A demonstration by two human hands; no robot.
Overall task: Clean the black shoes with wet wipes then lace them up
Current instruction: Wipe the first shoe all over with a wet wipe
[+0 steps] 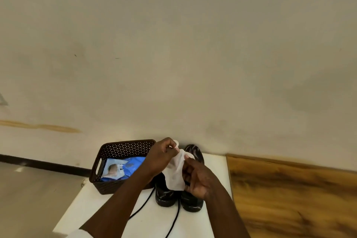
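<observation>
Two black shoes stand side by side on a white table (150, 222), heels toward me: the left shoe (166, 197) and the right shoe (193, 202), whose toe shows by the wall. A white wet wipe (176, 172) hangs above them. My left hand (162, 157) pinches its top edge and my right hand (197, 177) grips its right side. Two black laces (173, 220) trail over the table toward me. A blue wet-wipe pack (123, 168) lies inside the brown basket (116, 149).
The brown perforated basket sits on the table's far left, touching the left shoe's side. A beige wall rises straight behind the table. A wooden surface (289, 189) adjoins the table on the right. Grey floor (29, 199) lies to the left.
</observation>
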